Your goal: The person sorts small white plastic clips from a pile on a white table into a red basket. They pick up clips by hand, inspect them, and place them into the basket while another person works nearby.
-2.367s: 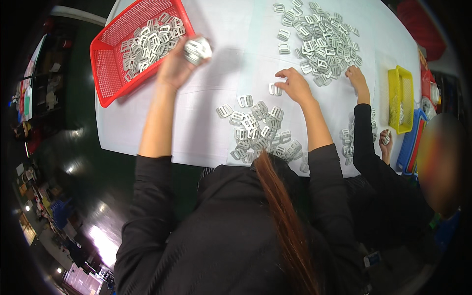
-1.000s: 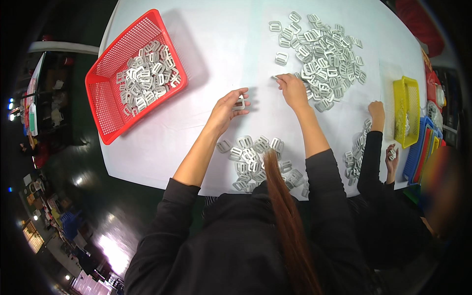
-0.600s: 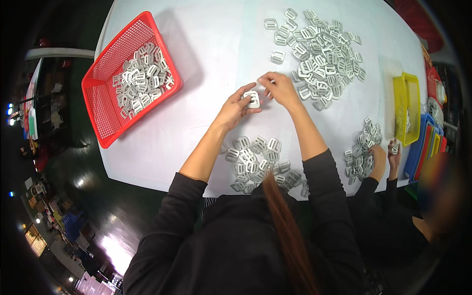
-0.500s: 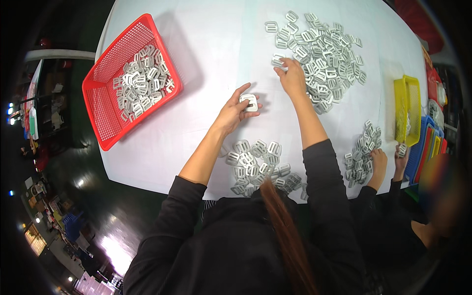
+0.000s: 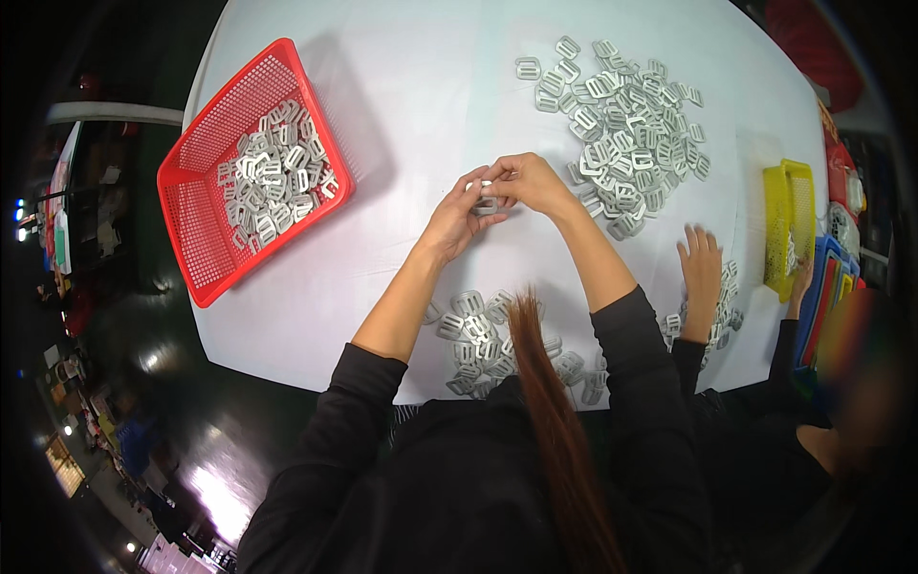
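Over the middle of the white table (image 5: pixel 382 239), my left hand (image 5: pixel 452 220) grips a silver-grey metal slide buckle (image 5: pixel 485 204), partly covered by fingers. My right hand (image 5: pixel 528 182) meets it there, its fingertips closed at the top of the buckle. Whether a second buckle is in the right fingers is hidden. Beyond my right hand spreads a large heap of similar buckles (image 5: pixel 636 134). A smaller group of buckles (image 5: pixel 473 335) lies close to my body, between my forearms.
At the left stands a red perforated basket (image 5: pixel 215 253) partly filled with buckles. On the right, a co-worker's hand (image 5: pixel 703 273) reaches over another buckle pile (image 5: pixel 729 306); their other hand (image 5: pixel 801 279) is at a yellow basket (image 5: pixel 776 225). Blue and red trays (image 5: pixel 820 287) stand beside it.
My right hand has left the large heap and come over to my left hand and its buckle. The co-worker's hands have moved, one reaching farther forward, one to the yellow basket.
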The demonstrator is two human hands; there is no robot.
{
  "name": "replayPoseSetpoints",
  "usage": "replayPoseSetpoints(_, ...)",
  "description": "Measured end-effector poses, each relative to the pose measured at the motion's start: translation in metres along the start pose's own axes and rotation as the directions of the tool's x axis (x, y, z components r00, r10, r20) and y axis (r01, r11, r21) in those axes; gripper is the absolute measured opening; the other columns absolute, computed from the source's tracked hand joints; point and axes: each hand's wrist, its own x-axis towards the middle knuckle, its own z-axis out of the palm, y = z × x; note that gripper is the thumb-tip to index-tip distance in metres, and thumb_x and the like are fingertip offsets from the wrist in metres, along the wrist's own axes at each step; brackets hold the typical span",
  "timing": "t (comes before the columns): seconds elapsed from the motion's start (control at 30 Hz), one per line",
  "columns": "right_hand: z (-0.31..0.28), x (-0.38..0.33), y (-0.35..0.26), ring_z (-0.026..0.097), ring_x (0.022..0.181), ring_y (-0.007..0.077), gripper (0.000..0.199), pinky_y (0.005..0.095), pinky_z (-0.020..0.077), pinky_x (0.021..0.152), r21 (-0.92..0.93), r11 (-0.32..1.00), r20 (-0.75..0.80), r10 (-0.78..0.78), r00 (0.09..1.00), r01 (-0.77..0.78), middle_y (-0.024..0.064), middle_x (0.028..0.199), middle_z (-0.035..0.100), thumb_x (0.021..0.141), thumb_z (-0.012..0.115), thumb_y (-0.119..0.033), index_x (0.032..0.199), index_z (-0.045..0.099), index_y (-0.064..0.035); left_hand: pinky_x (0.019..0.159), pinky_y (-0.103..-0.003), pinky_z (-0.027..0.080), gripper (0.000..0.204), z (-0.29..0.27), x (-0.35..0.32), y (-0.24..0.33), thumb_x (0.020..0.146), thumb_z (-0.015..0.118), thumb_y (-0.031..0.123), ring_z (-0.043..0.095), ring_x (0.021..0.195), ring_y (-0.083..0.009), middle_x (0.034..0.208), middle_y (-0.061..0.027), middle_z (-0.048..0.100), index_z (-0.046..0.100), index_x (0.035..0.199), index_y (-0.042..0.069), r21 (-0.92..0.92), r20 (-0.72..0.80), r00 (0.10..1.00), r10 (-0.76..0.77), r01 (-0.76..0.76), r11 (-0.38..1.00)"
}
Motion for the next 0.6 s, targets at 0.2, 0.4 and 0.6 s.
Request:
replayPoseSetpoints(0.2,-0.061,0.054,0.009,0.058,0.089,0.0245,0.021,0.0306,0.0520,0.058,-0.903,0.416,-0.324,-0.495,0.806,-0.107,0.0079,0.098,0.054,0.075,0.058,-0.007,0.094,0.065,-0.0141,0.079,-0.032,0.052,0.034,-0.012,0.005,0.002,0.096,0.035,0.016,0.056,0.098,-0.0205,0.116,-0.0116,0.049,0.036,0.128,0.005,0.018,0.006,1.000,-0.004,0.004,1.000)
replayPoseSetpoints(0.4,-0.102,0.076,-0.007,0.057,0.089,0.0229,0.007,0.0316,0.0551,0.064,-0.982,-0.141,0.178,-0.461,0.869,0.126,0.0063,0.103,0.050,0.073,0.057,-0.007,0.078,0.062,-0.0086,0.081,-0.033,0.052,0.035,-0.020,0.003,0.007,0.096,0.035,0.017,0.055,0.101,-0.0224,0.117,-0.0120,0.049,0.036,0.128,0.005,0.007,0.011,1.000,-0.006,0.006,1.000)
replayPoseSetpoints(0.6,-0.054,0.042,-0.038,0.062,0.064,0.0209,0.015,0.0260,0.0494,0.054,-0.579,0.814,-0.151,-0.165,0.975,0.048,0.0086,0.071,0.063,0.074,0.064,-0.010,0.087,0.067,-0.0038,0.086,-0.036,0.049,0.036,-0.016,0.006,0.007,0.096,0.034,0.019,0.054,0.102,-0.0235,0.120,-0.0141,0.046,0.032,0.129,0.005,-0.113,-0.051,0.996,0.074,-0.080,0.990)
